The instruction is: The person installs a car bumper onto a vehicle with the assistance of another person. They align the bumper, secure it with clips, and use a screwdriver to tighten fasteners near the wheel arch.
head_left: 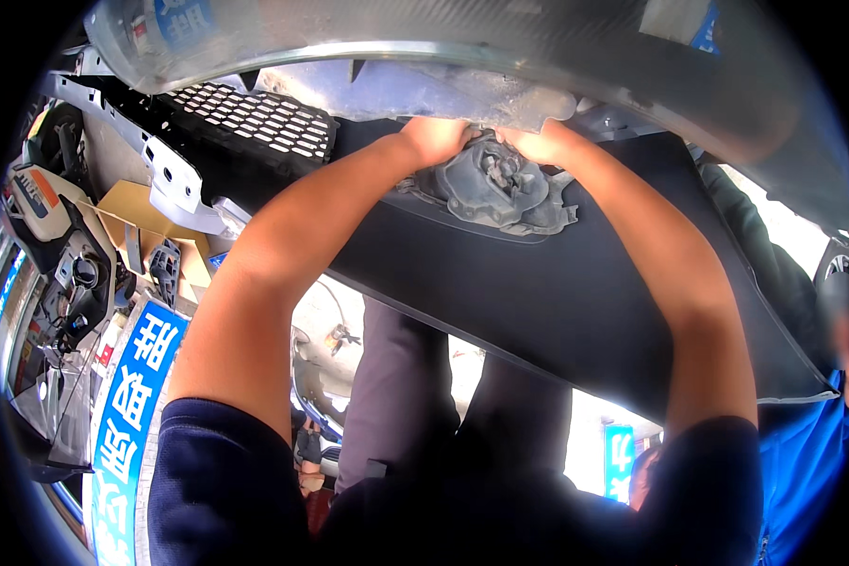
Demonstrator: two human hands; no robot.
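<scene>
A dusty grey plastic headlamp (495, 189) lies back side up on a flat black panel (500, 283) in front of me. In its middle is a round opening with fittings inside. My left hand (439, 141) is closed on its far left edge, with the fingertips turned inward. Close beside it, my right hand (538, 143) is closed on the far right edge. Some fingers are hidden behind the lamp. Above both hands hangs the lower edge of a large silver-grey car body panel (424, 57).
To the left are a black mesh grille (264, 118), a pale metal bracket (172, 179), an open cardboard box (127, 203) and a parked scooter (75, 274). A blue banner (132, 406) lies below them. At the right edge stands a person in blue (807, 472).
</scene>
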